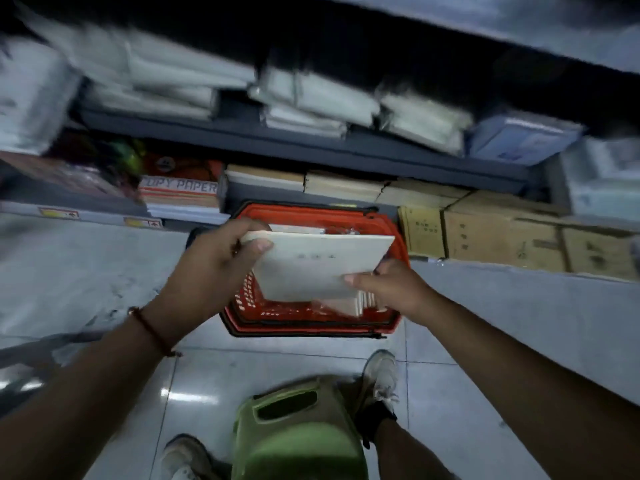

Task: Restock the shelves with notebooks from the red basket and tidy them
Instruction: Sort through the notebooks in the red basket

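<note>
A stack of pale notebooks (313, 268) hangs over the red basket (311, 322), which stands on the floor in front of the shelves. My left hand (214, 265) grips the stack's left end, thumb on top. At the lower right corner my right hand (388, 289) pinches the stack. More notebooks (349, 304) lie inside the basket under the stack. The bottom shelf (339, 188) behind the basket carries flat piles of tan notebooks. Above it, a grey shelf (311, 140) holds blurred white wrapped packs.
A green plastic stool (298, 434) sits between my feet on the tiled floor. Cardboard boxes (512, 237) line the floor at the right of the basket. A ream marked copy paper (180, 192) lies on the low shelf at the left.
</note>
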{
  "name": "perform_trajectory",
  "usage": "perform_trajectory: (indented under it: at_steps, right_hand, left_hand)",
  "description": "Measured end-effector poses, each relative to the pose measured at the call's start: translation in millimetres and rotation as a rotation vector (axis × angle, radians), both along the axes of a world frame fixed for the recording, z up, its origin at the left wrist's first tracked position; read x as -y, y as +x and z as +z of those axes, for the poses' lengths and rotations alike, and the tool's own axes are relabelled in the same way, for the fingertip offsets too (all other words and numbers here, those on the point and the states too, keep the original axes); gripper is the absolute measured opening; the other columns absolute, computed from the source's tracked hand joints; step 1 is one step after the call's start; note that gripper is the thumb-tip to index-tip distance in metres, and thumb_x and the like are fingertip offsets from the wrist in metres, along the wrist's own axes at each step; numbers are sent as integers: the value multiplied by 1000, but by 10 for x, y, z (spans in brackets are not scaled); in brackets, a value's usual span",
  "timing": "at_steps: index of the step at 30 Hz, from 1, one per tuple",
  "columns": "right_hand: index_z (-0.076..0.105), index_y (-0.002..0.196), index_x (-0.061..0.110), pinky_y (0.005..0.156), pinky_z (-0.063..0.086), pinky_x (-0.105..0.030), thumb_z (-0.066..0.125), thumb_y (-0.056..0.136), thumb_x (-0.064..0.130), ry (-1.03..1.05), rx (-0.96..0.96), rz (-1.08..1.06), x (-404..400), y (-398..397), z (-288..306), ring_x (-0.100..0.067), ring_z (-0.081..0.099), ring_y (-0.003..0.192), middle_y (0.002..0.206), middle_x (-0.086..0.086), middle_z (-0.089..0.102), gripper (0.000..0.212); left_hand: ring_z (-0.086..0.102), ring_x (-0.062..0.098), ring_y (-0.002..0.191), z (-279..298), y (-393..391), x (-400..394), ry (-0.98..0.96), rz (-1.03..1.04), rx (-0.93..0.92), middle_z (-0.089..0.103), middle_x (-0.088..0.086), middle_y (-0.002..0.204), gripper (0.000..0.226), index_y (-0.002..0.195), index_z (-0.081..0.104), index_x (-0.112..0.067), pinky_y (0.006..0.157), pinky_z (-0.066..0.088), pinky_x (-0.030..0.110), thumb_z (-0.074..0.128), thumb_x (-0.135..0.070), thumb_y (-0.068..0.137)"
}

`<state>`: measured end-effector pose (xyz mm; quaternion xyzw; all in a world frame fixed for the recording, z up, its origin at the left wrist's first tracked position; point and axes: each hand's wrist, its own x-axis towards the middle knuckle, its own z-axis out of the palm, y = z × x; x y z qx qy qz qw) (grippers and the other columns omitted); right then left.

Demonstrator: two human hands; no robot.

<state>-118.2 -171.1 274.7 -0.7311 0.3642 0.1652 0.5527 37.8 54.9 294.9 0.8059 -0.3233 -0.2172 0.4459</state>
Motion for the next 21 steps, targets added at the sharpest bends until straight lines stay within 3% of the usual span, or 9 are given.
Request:
perform_trajectory:
  at_steps: [1, 3, 7, 10, 14, 17, 21]
  right_hand:
    - [69, 116, 20, 93, 53, -22, 72, 90, 23, 0, 37, -46, -41, -76, 335, -6, 67, 99, 117, 3, 71, 27]
    - [69, 120, 20, 98, 53, -34, 71, 91, 25, 1, 114, -181, -124, -242, 1009, -7, 68, 103, 116, 7, 72, 29]
    - [67, 121, 16, 86, 55, -26, 65, 94, 17, 82, 324, -371, -192, -628, 2096, -11, 70, 105, 116, 5, 73, 27]
    - [69, 120, 18, 89, 54, -32, 64, 95, 16, 107, 426, -438, -57, -890, 2580, -14, 70, 106, 115, 5, 73, 25]
    - [70, 114, 22, 84, 55, -34, 66, 94, 22, 125, 474, -460, 400, -1196, 2889, -15, 71, 101, 109, 6, 75, 21]
    - [69, 113, 19, 87, 57, -38, 66, 94, 21, 178, 496, -440, 856, -1429, 3047, -18, 72, 98, 108, 2, 75, 19]
    - [68, 118, 22, 89, 57, -37, 63, 96, 23, 270, 478, -361, 1434, -1780, 3376, -18, 72, 100, 110, 3, 75, 22]
  left_hand:
    - [62, -2, 76, 348, -15, 12, -64, 32, -74, 69, -13, 83, 5, 96, 64, -25, 64, 45, 13, 60, -26, 99]
    - [64, -2, 75, 1053, -65, 67, -219, 110, -230, 72, -11, 83, 9, 95, 64, -24, 68, 50, 17, 63, -16, 96]
    - [70, -2, 83, 2177, -330, 212, -326, 80, -441, 75, -13, 91, 19, 111, 62, -24, 71, 55, 17, 65, -16, 94]
    - [70, 17, 108, 2459, -679, 346, -177, -46, -562, 75, -8, 111, 32, 118, 68, -21, 91, 57, 34, 72, -21, 87]
    - [70, 26, 110, 2509, -1225, 756, -93, -64, -683, 74, 2, 116, 42, 114, 74, -19, 100, 52, 48, 82, -37, 76]
    - [69, 29, 111, 2591, -1723, 1201, -214, 89, -740, 73, 6, 119, 35, 120, 69, -14, 89, 57, 42, 75, -24, 87]
    - [75, 22, 93, 2932, -2366, 1804, -348, 294, -794, 76, 5, 109, 23, 116, 68, -13, 65, 60, 30, 61, -12, 94]
